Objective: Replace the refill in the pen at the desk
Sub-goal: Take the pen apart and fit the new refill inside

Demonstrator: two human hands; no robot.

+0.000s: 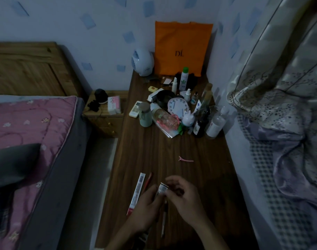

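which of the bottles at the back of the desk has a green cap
The tall white spray bottle with a green leaf print, standing just in front of the orange bag. The other bottles around it have white, clear or dark tops.

Two bare forearms enter from the bottom edge, with no sleeve, watch or bracelet showing along their visible length. The left hand (146, 204) and right hand (185, 197) are ungloved, and the dim light hides any rings, nail details or other markings.
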